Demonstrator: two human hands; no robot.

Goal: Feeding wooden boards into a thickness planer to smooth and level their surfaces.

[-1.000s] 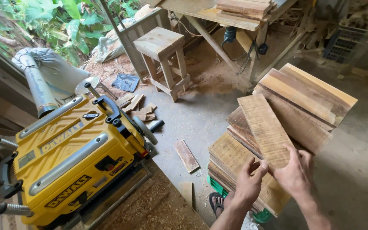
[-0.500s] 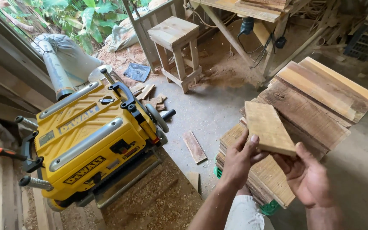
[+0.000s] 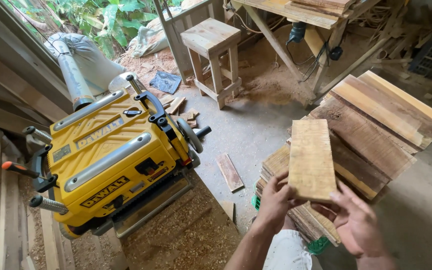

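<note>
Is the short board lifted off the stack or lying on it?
Lifted: both the left hand and right hand hold the short board above the stack.

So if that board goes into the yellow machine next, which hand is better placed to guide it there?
Probably the left hand. It grips the board's near-left edge, on the side facing the yellow planer. The right hand supports the board's near end from the far side, away from the machine.
</note>
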